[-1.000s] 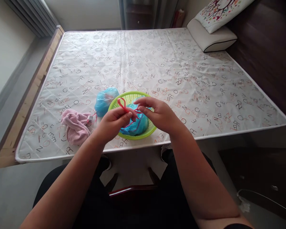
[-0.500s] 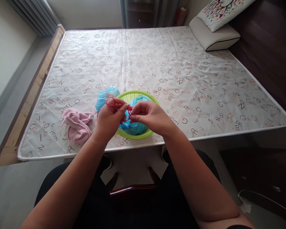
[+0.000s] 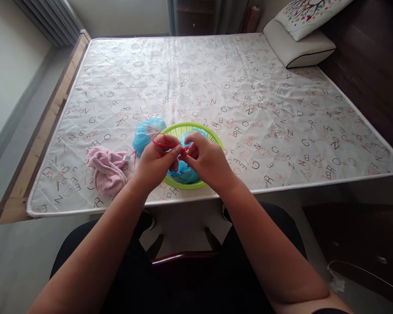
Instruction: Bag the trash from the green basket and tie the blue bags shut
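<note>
My left hand point(image 3: 160, 162) pinches a red cord point(image 3: 159, 141), whose loop sticks up over the thumb and fingers. My right hand point(image 3: 205, 159) meets it fingertip to fingertip and pinches the same cord. Both hands are over a green plastic basket point(image 3: 212, 132) with slotted sides. In the basket sits a light blue plastic bag point(image 3: 187, 175), partly hidden by my hands. Behind my left hand, outside the basket, a second blue plastic bag point(image 3: 147, 133) lies full and rounded, with a bit of red cord near it.
A crumpled pink cloth point(image 3: 108, 172) with a white tag lies left of the basket on the letter-print mattress point(image 3: 249, 87). A beige cushion point(image 3: 299, 46) and a printed pillow point(image 3: 309, 17) rest at the far right corner. A wooden bed rail point(image 3: 49, 117) runs along the left.
My right fingers have shifted and closed in on the cord beside my left fingertips. The red loop looks rounder. The whole view has moved slightly.
</note>
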A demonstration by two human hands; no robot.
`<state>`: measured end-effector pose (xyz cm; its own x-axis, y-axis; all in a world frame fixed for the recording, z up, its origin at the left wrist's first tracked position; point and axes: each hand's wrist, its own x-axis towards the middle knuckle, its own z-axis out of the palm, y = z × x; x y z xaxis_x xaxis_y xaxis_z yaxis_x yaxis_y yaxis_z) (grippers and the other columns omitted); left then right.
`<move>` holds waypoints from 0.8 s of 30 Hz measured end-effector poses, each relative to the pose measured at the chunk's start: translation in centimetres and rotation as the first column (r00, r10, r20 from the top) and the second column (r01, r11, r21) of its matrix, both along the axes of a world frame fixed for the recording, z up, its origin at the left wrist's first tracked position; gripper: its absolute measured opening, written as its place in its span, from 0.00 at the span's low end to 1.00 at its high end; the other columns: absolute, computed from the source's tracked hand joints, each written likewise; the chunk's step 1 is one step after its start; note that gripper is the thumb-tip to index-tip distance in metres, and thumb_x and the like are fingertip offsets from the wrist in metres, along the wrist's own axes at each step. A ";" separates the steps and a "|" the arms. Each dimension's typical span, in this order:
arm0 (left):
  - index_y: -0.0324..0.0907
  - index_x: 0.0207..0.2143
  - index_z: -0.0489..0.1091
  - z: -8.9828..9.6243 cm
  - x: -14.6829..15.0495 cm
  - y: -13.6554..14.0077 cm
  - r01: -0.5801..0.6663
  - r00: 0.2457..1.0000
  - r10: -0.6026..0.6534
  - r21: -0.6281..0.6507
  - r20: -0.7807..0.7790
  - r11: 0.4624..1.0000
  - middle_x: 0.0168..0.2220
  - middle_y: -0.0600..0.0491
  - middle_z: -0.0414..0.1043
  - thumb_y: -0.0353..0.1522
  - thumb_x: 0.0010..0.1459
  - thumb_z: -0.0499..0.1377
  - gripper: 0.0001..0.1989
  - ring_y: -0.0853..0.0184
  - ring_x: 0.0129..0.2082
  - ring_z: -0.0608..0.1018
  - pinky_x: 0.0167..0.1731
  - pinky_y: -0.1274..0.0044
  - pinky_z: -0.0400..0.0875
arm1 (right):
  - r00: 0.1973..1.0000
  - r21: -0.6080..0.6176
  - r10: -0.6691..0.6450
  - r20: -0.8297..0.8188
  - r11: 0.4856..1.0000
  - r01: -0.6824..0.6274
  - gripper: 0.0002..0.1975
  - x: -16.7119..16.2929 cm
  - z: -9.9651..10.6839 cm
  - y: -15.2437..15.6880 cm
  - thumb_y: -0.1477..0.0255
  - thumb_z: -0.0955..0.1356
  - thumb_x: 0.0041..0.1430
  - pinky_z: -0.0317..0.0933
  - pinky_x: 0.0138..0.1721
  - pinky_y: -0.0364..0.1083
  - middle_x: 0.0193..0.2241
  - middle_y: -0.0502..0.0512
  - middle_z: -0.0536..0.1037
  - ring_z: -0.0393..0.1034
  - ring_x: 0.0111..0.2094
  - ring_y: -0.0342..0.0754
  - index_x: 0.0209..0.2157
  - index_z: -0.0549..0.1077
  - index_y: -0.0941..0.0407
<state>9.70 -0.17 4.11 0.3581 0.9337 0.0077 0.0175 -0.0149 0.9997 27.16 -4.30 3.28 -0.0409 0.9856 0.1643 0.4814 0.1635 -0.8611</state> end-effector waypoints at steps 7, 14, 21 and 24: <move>0.42 0.36 0.73 0.0 -0.3 0.0 0.072 0.997 -0.071 0.039 -0.028 0.997 0.28 0.55 0.74 0.39 0.59 0.72 0.13 0.71 0.22 0.76 0.23 0.79 0.72 | 0.980 0.283 -0.024 0.200 0.959 -0.034 0.09 0.7 -0.4 0.5 0.67 0.72 0.69 0.67 0.57 0.57 0.49 0.57 0.78 0.71 0.54 0.57 0.49 0.77 0.48; 0.41 0.37 0.77 -0.4 0.1 -0.5 0.023 0.993 0.001 0.201 -0.119 0.979 0.36 0.50 0.80 0.39 0.62 0.70 0.10 0.64 0.38 0.82 0.40 0.73 0.80 | 0.994 0.069 0.081 0.072 0.994 -0.086 0.11 1.1 -0.6 0.7 0.74 0.69 0.66 0.66 0.44 0.50 0.41 0.54 0.80 0.73 0.40 0.49 0.49 0.75 0.52; 0.43 0.38 0.80 -0.7 -0.2 -0.7 -0.024 0.977 0.082 0.281 -0.197 0.959 0.39 0.50 0.83 0.36 0.62 0.70 0.07 0.65 0.40 0.83 0.44 0.73 0.81 | 0.982 -0.134 0.060 -0.180 0.987 -0.085 0.16 1.7 -0.2 0.8 0.73 0.70 0.63 0.67 0.39 0.48 0.39 0.51 0.79 0.71 0.33 0.44 0.52 0.75 0.52; 0.43 0.38 0.80 -0.9 -0.4 -0.5 -0.026 0.982 0.085 0.320 -0.172 0.947 0.42 0.49 0.83 0.35 0.62 0.71 0.06 0.64 0.44 0.84 0.47 0.72 0.81 | 0.916 -0.127 0.098 -0.389 0.979 -0.159 0.19 2.0 -0.3 1.1 0.71 0.71 0.63 0.71 0.46 0.49 0.45 0.53 0.81 0.75 0.40 0.46 0.55 0.75 0.51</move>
